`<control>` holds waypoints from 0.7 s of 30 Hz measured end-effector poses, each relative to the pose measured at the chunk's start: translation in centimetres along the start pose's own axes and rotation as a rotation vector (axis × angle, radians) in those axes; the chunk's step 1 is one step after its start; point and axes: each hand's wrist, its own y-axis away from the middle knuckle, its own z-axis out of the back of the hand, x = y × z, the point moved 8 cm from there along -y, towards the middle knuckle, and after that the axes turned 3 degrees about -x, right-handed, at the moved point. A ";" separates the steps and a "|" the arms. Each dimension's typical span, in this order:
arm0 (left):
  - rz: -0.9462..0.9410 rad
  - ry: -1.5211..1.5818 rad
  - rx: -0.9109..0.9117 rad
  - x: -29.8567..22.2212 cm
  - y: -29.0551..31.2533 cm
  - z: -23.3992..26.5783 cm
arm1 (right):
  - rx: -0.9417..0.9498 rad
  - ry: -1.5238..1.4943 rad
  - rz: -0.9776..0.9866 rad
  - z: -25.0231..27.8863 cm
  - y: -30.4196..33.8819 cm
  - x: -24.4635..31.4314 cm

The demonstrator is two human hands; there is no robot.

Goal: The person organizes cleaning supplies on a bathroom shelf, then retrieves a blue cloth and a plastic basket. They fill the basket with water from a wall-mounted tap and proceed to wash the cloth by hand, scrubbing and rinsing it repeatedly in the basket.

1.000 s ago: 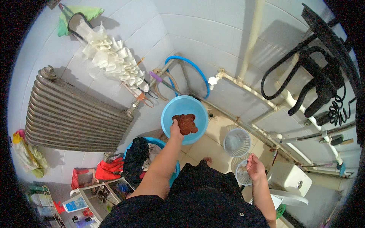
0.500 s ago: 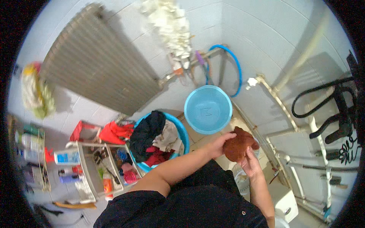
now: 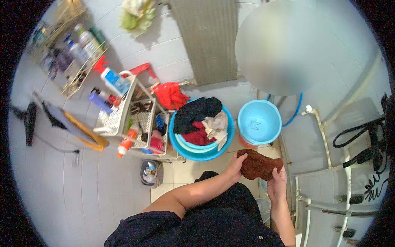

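Two hands hold one brown cloth [image 3: 258,164] above the tiled floor [image 3: 179,173]. The left hand [image 3: 235,168] grasps the cloth's left end between thumb and fingers; the right hand [image 3: 279,181] grasps its right end. Two white baskets [image 3: 264,208], both partly hidden, stand below the right hand. One grey bin [image 3: 145,173] stands on the floor's left side, below one white rack [image 3: 108,131]. One blue tub [image 3: 198,156], left of the cloth, carries at least three garments: one black garment [image 3: 196,113] across the far left rim, one dark red garment [image 3: 196,137] near the middle, and one pale garment [image 3: 216,124] overhanging the right rim. One light-blue basin [image 3: 267,115] is positioned just beside that rim, beyond the cloth. One radiator [image 3: 207,41] is mounted on the wall behind. Relative to the frame half a second earlier, the hands are wider apart and the cloth, previously bunched, is drawn out between them; the view is turned left, bringing the bin into the field.
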 end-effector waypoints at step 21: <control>-0.040 -0.097 0.212 -4.7 8.0 3.4 | -0.095 0.448 0.001 -3.3 -1.9 -4.6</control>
